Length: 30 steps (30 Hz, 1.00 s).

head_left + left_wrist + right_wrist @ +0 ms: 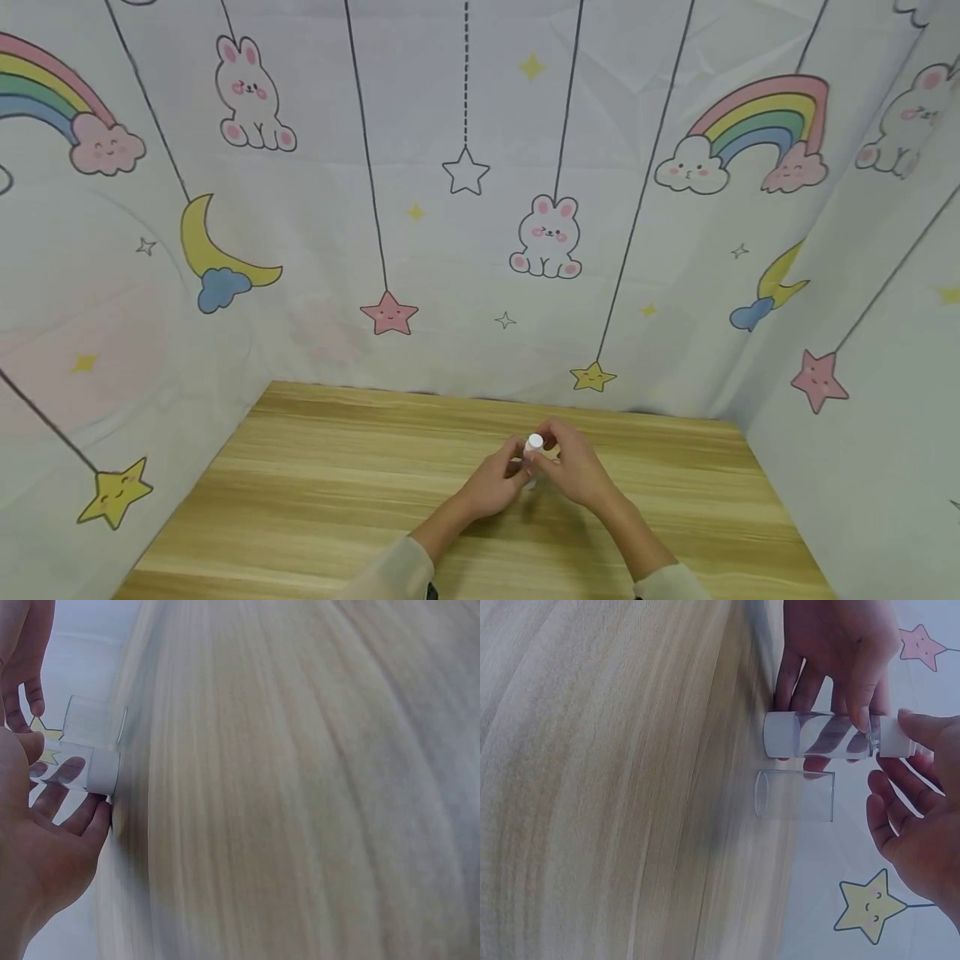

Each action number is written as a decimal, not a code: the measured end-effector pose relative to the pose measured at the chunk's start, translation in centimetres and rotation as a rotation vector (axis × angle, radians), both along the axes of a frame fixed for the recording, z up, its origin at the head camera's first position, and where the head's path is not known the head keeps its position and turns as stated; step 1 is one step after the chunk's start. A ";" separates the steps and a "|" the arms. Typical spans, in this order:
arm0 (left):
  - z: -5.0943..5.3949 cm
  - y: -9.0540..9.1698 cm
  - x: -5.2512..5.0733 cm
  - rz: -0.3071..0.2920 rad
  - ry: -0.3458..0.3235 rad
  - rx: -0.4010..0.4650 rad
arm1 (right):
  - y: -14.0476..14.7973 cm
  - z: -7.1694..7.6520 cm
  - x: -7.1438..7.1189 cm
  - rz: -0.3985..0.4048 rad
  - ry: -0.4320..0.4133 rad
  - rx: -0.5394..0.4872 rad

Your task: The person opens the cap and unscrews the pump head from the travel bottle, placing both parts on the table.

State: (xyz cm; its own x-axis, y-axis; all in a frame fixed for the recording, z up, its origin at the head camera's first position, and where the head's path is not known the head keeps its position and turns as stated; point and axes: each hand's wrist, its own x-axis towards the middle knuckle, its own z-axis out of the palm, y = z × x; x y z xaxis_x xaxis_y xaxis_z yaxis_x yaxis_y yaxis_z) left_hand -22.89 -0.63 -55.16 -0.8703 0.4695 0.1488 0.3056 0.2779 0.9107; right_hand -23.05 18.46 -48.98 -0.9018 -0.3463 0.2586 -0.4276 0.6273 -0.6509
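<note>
A small clear bottle [808, 735] with a white base and a white top [892, 737] stands upright on the wooden table. My left hand [491, 485] holds its clear body between thumb and fingers, low near the table in the left wrist view. My right hand [576, 468] grips the white top with its thumb and a finger, while its other fingers are bent beside the bottle. Close to the bottle, apart from it, a clear cylindrical cap [821, 799] stands on the table. In the head view, hands hide much of the bottle.
The wooden table [315, 483] spreads around both hands. Behind it and along the sides hangs a white cloth [450, 250] printed with stars, rabbits, moons and rainbows. The cloth meets the table's back edge a short way beyond the hands.
</note>
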 end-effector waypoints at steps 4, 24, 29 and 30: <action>-0.1 0.0 0.1 0.010 -0.005 0.007 | -0.1 0.0 0.0 0.010 -0.010 -0.001; 0.1 -0.2 0.1 0.004 -0.002 0.004 | -0.5 0.0 0.0 0.003 -0.004 -0.022; 0.2 -0.2 0.1 0.000 -0.001 0.007 | -0.6 -0.2 -0.2 -0.022 0.006 -0.010; 0.2 -0.2 0.1 -0.001 0.001 0.009 | -0.6 -0.2 -0.2 -0.023 0.005 -0.012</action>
